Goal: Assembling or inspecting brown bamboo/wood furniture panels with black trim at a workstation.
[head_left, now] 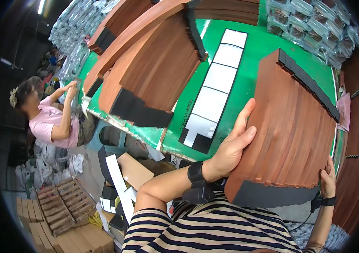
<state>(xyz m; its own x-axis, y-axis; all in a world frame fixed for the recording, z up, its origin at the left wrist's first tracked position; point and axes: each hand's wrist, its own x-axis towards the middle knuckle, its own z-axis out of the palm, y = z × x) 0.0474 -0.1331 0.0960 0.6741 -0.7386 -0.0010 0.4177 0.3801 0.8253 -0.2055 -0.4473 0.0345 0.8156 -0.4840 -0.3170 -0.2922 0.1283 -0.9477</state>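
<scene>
A thick stack of reddish-brown wood-grain strips point(287, 139) with black ends fills the right of the view, tilted at the table's near edge in front of my striped shirt. My left hand point(232, 145) presses against its left side, thumb and forefinger stretched along it. On the opposite side, my right hand point(328, 179) grips the lower right edge, its fingers partly hidden by the stack. Left of my left hand, a long black-bordered strip with white panels point(217, 80) lies on the green tabletop point(196, 95).
More stacked brown strips point(154, 63) with black ends stand on the table's left half. Plastic-wrapped bundles point(314, 25) are piled at the back right. A person in a pink shirt point(55, 122) is at the left. Below lie a wooden pallet point(65, 206) and cardboard boxes point(82, 240).
</scene>
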